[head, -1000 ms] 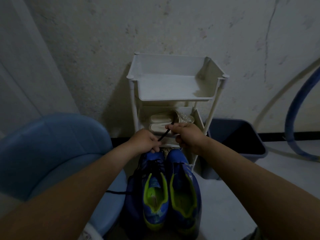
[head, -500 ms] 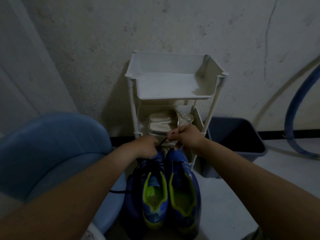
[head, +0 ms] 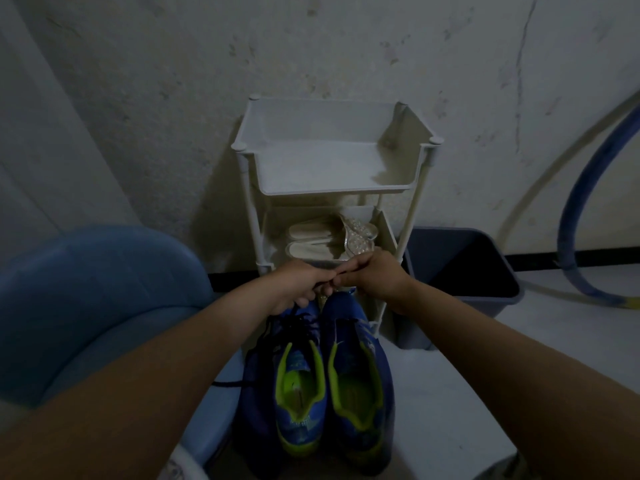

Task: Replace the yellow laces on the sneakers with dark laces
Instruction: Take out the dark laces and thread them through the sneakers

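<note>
Two blue sneakers with lime-green lining stand side by side on the floor, toes pointing away from me. The left sneaker (head: 298,386) carries a dark lace (head: 294,323) across its eyelets, with a loose end trailing out to the left. The right sneaker (head: 356,379) shows no lace that I can make out. My left hand (head: 294,285) and my right hand (head: 374,277) meet fingertip to fingertip above the toes, both pinching the dark lace end between them. The lace part inside the fingers is hidden.
A white tiered rack (head: 424,157) stands against the wall just behind the hands, with pale sandals (head: 311,249) on its lower shelf. A blue chair (head: 86,306) is at the left. A dark bin (head: 464,268) sits to the right, a blue hoop (head: 581,209) beyond.
My right hand has come down and leftward until it touches my left hand; the stretch of dark lace that showed between them is now covered by the fingers.
</note>
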Demonstrator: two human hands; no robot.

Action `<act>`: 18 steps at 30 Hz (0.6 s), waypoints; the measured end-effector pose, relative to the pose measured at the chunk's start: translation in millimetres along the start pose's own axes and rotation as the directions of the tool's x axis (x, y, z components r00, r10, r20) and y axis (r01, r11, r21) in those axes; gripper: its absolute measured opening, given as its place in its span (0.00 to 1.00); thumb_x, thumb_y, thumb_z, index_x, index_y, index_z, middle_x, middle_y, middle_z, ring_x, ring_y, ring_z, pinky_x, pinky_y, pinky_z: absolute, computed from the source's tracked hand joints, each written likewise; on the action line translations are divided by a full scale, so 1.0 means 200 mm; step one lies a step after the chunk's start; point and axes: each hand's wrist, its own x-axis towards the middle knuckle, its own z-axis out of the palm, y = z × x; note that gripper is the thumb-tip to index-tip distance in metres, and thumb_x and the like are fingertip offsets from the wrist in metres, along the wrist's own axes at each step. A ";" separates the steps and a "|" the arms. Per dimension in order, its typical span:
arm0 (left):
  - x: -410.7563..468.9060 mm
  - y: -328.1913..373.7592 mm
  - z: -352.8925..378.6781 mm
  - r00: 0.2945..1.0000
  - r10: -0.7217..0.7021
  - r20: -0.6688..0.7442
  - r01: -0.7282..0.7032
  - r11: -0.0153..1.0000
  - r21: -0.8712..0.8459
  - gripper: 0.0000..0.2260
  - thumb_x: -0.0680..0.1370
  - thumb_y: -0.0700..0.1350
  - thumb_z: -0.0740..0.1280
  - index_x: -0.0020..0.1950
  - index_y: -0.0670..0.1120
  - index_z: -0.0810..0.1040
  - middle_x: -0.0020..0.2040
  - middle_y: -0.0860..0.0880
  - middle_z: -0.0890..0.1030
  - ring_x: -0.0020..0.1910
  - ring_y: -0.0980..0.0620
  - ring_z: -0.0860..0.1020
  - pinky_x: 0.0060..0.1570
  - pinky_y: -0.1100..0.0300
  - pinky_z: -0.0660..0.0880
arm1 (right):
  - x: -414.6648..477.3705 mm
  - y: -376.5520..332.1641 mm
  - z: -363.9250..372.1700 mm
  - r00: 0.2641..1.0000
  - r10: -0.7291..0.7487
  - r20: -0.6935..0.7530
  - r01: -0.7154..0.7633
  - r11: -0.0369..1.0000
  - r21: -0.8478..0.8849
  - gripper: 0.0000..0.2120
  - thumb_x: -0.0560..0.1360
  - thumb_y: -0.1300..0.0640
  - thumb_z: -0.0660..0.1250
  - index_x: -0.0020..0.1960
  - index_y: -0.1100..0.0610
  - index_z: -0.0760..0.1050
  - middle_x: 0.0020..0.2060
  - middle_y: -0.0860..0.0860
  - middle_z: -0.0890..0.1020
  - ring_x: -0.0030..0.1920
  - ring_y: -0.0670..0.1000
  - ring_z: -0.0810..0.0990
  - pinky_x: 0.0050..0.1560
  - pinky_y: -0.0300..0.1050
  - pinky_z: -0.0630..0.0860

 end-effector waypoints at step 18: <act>0.13 -0.16 0.12 0.975 0.221 -0.030 -0.179 0.855 0.486 0.07 0.76 0.43 0.72 0.51 0.44 0.85 0.50 0.47 0.85 0.51 0.52 0.81 0.58 0.56 0.77 | -0.07 0.23 0.00 0.877 0.480 -0.030 -0.432 0.758 -0.488 0.11 0.73 0.58 0.73 0.49 0.59 0.72 0.47 0.60 0.82 0.45 0.56 0.85 0.46 0.51 0.84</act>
